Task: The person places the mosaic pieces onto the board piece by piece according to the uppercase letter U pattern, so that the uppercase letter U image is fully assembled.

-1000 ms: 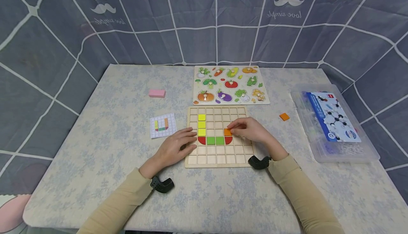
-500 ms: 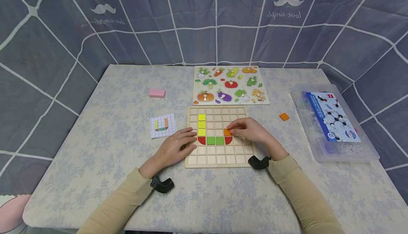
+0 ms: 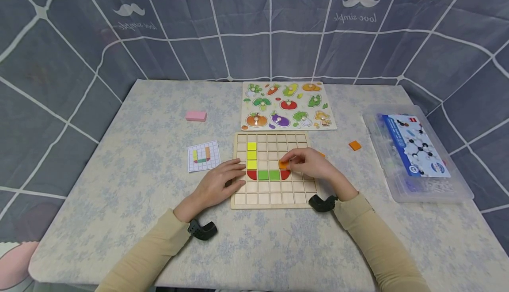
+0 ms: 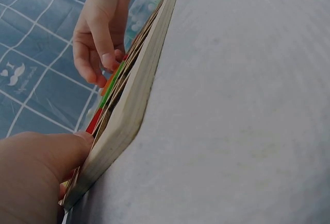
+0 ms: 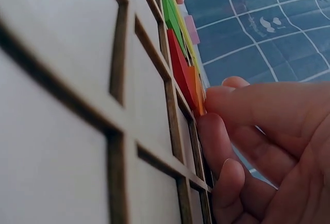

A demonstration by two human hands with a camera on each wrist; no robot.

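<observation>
In the head view, the wooden grid board point(image 3: 274, 199) lies mid-table. My right hand point(image 3: 312, 163) pinches an orange square tile point(image 3: 283, 165) between thumb and forefinger, directly above the right red rounded tile point(image 3: 285, 174). In the right wrist view, this orange tile point(image 5: 197, 91) stands at a tilt against the red tile point(image 5: 179, 72). Two green tiles point(image 3: 263, 175) sit between the red ones, and a column of yellow tiles point(image 3: 252, 155) rises on the left. My left hand point(image 3: 220, 181) rests on the board's left edge, fingers relaxed.
Left of the board lie a pattern card point(image 3: 203, 156) and a pink block point(image 3: 196, 116). A vegetable puzzle point(image 3: 288, 106) borders the board's far edge. Rightward are a loose orange tile point(image 3: 355, 145) and a clear plastic case point(image 3: 417, 153). Another orange piece point(image 3: 321, 154) peeks out behind my right hand.
My right hand has shifted slightly with the orange tile, which now looks a little tilted. An orange piece has come into sight behind that hand. My left hand stays put.
</observation>
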